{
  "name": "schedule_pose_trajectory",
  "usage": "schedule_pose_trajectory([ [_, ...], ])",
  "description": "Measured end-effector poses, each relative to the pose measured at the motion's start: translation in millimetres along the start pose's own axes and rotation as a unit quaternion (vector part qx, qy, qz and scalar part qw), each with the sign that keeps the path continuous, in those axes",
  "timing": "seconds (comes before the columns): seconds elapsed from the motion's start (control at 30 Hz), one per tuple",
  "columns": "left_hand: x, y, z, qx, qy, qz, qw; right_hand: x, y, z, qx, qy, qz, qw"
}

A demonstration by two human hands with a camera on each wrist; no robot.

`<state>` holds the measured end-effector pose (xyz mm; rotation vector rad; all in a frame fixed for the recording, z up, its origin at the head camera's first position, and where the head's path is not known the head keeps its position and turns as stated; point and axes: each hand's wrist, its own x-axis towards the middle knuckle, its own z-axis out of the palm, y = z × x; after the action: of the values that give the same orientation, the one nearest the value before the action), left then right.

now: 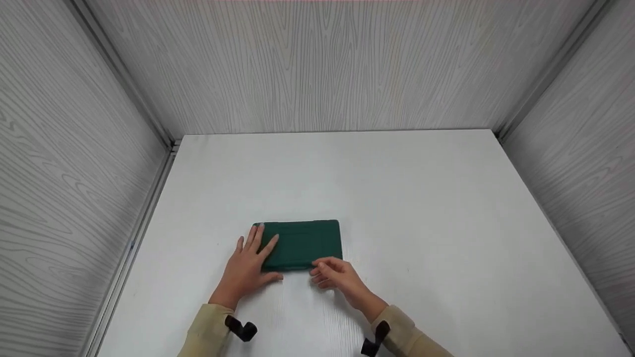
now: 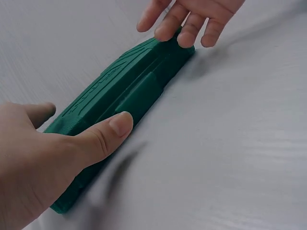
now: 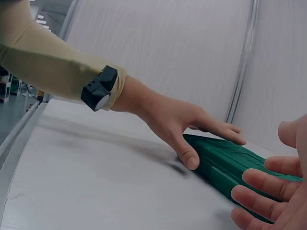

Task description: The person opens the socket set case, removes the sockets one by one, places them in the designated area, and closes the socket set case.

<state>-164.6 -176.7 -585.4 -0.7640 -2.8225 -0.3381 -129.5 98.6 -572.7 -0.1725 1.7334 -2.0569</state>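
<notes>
A flat dark green plastic case (image 1: pixel 307 243), lid down, lies on the white table. Raised lettering and a latch (image 2: pixel 141 98) along its front side show in the left wrist view. My left hand (image 1: pixel 245 271) rests on the left end of the case, fingers spread over the lid and thumb along the front side. At the front right corner is my right hand (image 1: pixel 342 278), its fingers loosely bent and its fingertips right at the edge. In the right wrist view, the right fingers (image 3: pixel 264 187) stand apart and overlap the case.
The white tabletop (image 1: pixel 421 208) stretches around the case on all sides. Grey wood-grain panels (image 1: pixel 317 64) enclose it at the back, left and right. A metal rail (image 1: pixel 129 248) runs along the left edge. Each sleeve carries a small black device (image 1: pixel 241 328) at the wrist.
</notes>
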Motion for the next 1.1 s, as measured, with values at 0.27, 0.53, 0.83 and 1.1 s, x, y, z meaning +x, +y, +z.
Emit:
schedule_pose_trajectory([
  [0.27,-0.2,-2.6,3.7,-0.005,-0.004,0.016,0.9998,8.8,8,12,0.081,0.006,0.061,0.9948],
  [0.53,4.1,-3.5,-0.3,-0.017,-0.013,0.028,0.9994,9.0,8,19,0.145,0.013,0.104,0.9839],
  [0.83,11.4,-3.0,-14.4,-0.004,-0.026,0.036,0.999,14.9,11,32,0.195,0.028,0.143,0.97],
  [1.1,15.3,-1.8,-20.3,-0.015,-0.048,0.041,0.9979,21.0,17,43,0.232,0.061,0.172,0.9555],
])
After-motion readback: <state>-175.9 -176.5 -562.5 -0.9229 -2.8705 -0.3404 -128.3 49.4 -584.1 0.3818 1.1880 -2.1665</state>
